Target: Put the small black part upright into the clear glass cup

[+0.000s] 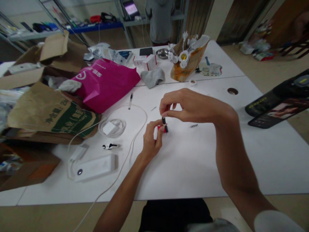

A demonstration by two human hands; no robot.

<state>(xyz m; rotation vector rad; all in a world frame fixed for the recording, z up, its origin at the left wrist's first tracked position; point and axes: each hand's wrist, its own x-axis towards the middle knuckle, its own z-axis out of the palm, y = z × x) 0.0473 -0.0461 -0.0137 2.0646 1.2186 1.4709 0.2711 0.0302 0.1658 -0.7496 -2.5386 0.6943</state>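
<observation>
Black cylinder (164, 124) with red base, pinched between fingertips of left hand (151, 141) and right hand (190, 106).

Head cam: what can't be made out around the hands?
Head view:
- Black-and-red item: mostly covered by the left hand and right hand; can't tell what it is.
- Small metal piece: too small to identify.
- Dark printed box: cut off by the right edge.
- Standing person: cut off by the top edge.
</observation>
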